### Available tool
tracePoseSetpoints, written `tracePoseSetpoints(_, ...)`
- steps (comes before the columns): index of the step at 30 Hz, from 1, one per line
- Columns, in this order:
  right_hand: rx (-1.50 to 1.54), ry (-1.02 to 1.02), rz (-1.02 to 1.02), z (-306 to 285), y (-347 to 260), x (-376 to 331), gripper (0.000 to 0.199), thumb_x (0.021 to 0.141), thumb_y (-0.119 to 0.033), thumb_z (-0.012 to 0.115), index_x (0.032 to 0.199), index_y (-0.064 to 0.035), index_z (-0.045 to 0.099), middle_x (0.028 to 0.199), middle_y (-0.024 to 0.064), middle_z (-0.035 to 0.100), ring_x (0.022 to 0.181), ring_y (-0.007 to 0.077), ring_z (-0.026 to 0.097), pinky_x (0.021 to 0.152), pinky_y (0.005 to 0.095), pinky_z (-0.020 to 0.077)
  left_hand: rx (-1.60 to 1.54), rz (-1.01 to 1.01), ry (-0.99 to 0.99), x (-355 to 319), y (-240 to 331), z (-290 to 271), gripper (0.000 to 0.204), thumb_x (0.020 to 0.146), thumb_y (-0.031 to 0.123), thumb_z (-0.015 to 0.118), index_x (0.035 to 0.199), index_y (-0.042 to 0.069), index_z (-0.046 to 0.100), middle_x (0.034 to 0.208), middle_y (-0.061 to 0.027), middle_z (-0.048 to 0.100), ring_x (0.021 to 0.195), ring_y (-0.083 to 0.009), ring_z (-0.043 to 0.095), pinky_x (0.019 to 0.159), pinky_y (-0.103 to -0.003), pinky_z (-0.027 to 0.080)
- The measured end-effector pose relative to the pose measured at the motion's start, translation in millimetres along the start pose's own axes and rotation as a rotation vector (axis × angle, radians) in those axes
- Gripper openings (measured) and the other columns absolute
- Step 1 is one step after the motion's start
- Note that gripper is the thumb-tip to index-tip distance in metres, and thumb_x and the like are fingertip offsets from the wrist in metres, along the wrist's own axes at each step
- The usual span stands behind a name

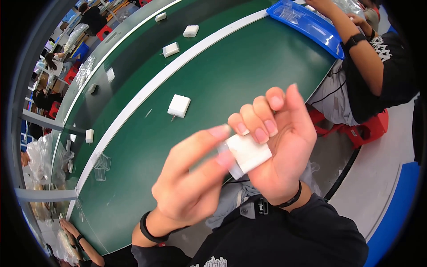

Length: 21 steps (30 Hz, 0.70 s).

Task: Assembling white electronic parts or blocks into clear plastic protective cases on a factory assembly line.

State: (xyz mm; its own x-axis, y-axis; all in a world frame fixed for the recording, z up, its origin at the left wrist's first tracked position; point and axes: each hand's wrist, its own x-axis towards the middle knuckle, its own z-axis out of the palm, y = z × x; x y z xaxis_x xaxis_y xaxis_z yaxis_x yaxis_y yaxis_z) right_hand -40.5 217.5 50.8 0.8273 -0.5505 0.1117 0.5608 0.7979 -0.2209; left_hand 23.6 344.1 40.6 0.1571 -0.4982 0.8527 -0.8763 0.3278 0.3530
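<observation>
A small white block-shaped piece (251, 153) with a clear plastic cover (236, 171) on its left end is held up over the table's near edge. My right hand (289, 138) grips the white piece, its fingers curled over the top against the palm. At the covered end, my left hand (189, 173) pinches the clear plastic; its fingertips are slightly blurred. Beyond my hands, a similar white block (179, 106) lies on the green table (213, 95) with a thin pin sticking out at its near side.
More white blocks (171, 49) sit beyond the curved white strip (147, 91). Clear plastic pieces (102, 167) lie at left. A blue tray (307, 26) stands at far right by a co-worker's arm (364, 58). Another person's hand (69, 228) is at lower left. A red stool (367, 129) stands right.
</observation>
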Motion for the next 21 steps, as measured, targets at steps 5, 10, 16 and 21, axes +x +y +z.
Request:
tracePoseSetpoints(5, -0.121, -0.198, -0.119, -3, 2, 2, 0.041, 0.099, -0.040, 0.027, 0.076, -0.0110, 0.045, 0.054, -0.0017, 0.035, 0.047, 0.0113, 0.034, 0.058, 0.0301, 0.0350, -0.748, -0.830, 0.167, -3, 8, -12, 0.026, 0.087, -0.001, 0.054, 0.111, -0.007, 0.048, 0.114, -0.0196, 0.053, 0.106, -0.0249, 0.056, 0.087, -0.038, 0.051)
tracePoseSetpoints(10, -0.225, -0.369, -0.245, -7, 11, -5, 0.045, 0.099, -0.044, 0.022, 0.079, -0.0099, 0.043, 0.057, 0.0000, 0.039, 0.048, 0.0129, 0.036, 0.059, 0.0327, 0.0382, -0.708, -0.826, 0.088, -9, 10, -19, 0.028, 0.083, -0.003, 0.062, 0.108, -0.006, 0.050, 0.105, -0.0146, 0.055, 0.100, -0.0207, 0.057, 0.086, -0.034, 0.051)
tracePoseSetpoints(16, -0.270, -0.446, -0.310, -9, 20, -5, 0.046, 0.099, -0.046, 0.023, 0.081, -0.0083, 0.042, 0.058, 0.0019, 0.040, 0.050, 0.0141, 0.037, 0.059, 0.0350, 0.0399, -0.667, -0.828, 0.105, -13, 5, -24, 0.016, 0.079, -0.006, 0.065, 0.093, -0.005, 0.057, 0.102, -0.0127, 0.056, 0.096, -0.0180, 0.057, 0.081, -0.031, 0.050)
tracePoseSetpoints(21, -0.308, -0.471, -0.281, -11, 24, -9, 0.046, 0.098, -0.048, 0.024, 0.081, -0.0082, 0.041, 0.058, 0.0015, 0.039, 0.050, 0.0138, 0.035, 0.058, 0.0349, 0.0399, -0.629, -0.685, 0.169, -16, 2, -16, 0.016, 0.076, -0.007, 0.067, 0.090, -0.004, 0.060, 0.101, -0.0126, 0.056, 0.091, -0.0173, 0.056, 0.081, -0.031, 0.046)
